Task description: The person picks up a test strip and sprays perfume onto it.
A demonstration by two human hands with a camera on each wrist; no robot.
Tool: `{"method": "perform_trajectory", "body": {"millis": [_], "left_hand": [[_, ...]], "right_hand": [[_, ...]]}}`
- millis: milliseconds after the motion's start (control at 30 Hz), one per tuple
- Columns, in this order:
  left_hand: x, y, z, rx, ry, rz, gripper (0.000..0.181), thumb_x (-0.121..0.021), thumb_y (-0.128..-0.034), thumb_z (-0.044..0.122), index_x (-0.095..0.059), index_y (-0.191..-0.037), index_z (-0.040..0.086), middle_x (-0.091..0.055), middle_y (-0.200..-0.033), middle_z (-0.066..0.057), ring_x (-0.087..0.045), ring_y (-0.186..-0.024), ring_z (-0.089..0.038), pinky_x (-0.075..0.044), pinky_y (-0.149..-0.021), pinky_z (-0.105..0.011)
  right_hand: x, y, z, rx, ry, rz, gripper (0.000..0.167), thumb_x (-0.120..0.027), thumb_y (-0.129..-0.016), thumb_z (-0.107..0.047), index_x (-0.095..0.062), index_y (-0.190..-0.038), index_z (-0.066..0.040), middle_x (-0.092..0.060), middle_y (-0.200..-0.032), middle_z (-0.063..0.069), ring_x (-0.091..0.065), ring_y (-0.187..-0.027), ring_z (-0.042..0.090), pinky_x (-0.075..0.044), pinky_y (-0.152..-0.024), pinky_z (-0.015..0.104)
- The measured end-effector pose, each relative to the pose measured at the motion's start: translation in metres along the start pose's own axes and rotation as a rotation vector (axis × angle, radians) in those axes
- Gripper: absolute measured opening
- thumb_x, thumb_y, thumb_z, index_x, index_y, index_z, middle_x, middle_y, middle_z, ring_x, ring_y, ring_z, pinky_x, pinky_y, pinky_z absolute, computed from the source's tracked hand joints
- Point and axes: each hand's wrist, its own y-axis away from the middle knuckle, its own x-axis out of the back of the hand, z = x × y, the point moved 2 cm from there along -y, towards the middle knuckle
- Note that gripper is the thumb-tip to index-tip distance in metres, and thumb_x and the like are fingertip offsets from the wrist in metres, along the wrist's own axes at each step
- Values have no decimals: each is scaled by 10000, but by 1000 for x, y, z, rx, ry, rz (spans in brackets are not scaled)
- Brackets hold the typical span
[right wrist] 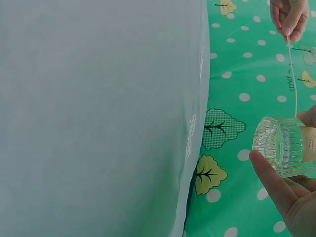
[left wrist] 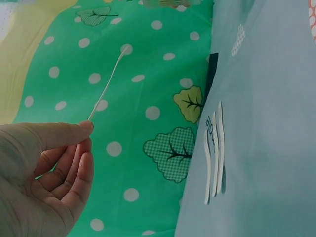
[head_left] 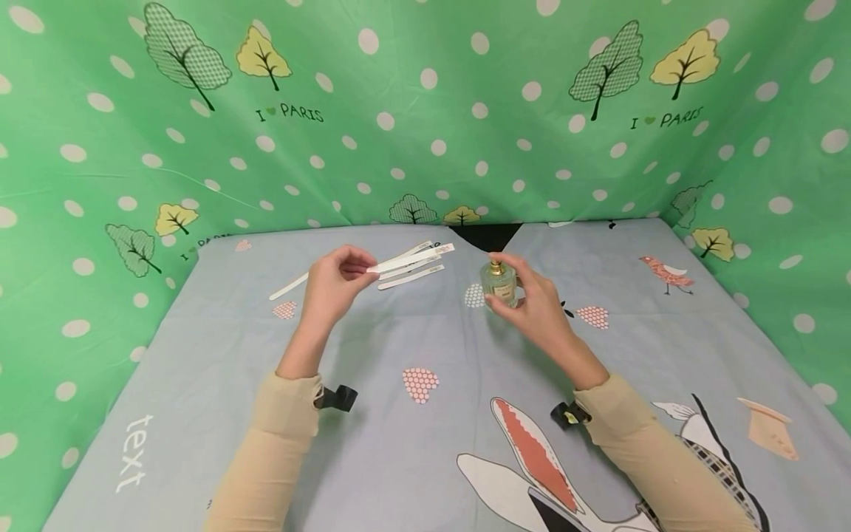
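Observation:
Between thumb and fingertips, the left hand point(head_left: 337, 284) pinches one end of a white paper strip point(head_left: 415, 258); in the left wrist view the strip point(left wrist: 106, 88) is seen edge-on, slightly bent, rising from the left hand point(left wrist: 54, 173). The right hand point(head_left: 537, 303) grips a ribbed glass bottle point(head_left: 499, 284) with a gold neck, thumb low and fingers at the top. In the right wrist view the bottle point(right wrist: 281, 145) shows its thick clear base, with the right hand point(right wrist: 291, 197) around it. More white strips point(head_left: 411, 277) lie on the cloth behind the held one.
A grey-blue printed cloth point(head_left: 372, 458) covers the table. Green dotted fabric point(head_left: 425, 133) hangs behind it and at both sides. One strip point(head_left: 289, 286) lies partly behind the left hand. Each wrist bears a black camera mount.

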Motion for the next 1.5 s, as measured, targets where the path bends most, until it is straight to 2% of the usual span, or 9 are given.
{"method": "perform_trajectory", "body": {"millis": [467, 933, 1167, 1333, 1500], "left_hand": [[8, -1, -5, 16, -18, 19, 209, -745, -887, 90, -681, -1069, 9, -706, -1069, -177, -671, -962, -254, -511, -773, -116], [18, -1, -17, 20, -36, 46, 204, -736, -892, 83, -678, -1072, 6, -706, -1069, -165, -663, -944, -230, -492, -741, -80], [26, 0, -28, 62, -69, 68, 205, -729, -901, 95, -676, -1079, 7, -709, -1067, -170, -635, -880, -158, -482, -715, -78], [31, 2, -36, 90, -89, 87, 204, -727, -904, 97, -675, -1079, 7, -709, -1069, -170, -630, -873, -156, -474, -704, -74], [36, 3, -43, 92, -87, 102, 215, -739, -893, 94, -682, -1078, 0, -715, -1065, -174, -595, -805, -22, -474, -699, -61]], "right_hand": [[2, 1, 1, -2, 5, 4, 676, -801, -824, -89, -486, -1411, -199, -682, -1147, 202, -705, -994, 387, -505, -452, 230], [3, 0, 2, 7, -3, 5, 681, -797, -819, -72, -484, -1411, -196, -676, -1155, 200, -704, -993, 392, -508, -453, 230], [2, 0, 1, 13, 2, 1, 675, -799, -822, -82, -482, -1408, -192, -678, -1157, 203, -703, -1000, 397, -503, -449, 229], [2, 1, 1, 11, 0, 1, 676, -802, -817, -84, -484, -1404, -193, -681, -1162, 200, -703, -1007, 401, -502, -447, 231], [2, 1, 2, 5, -4, -1, 677, -803, -815, -78, -487, -1402, -194, -682, -1161, 200, -704, -1007, 403, -505, -448, 230]]}}
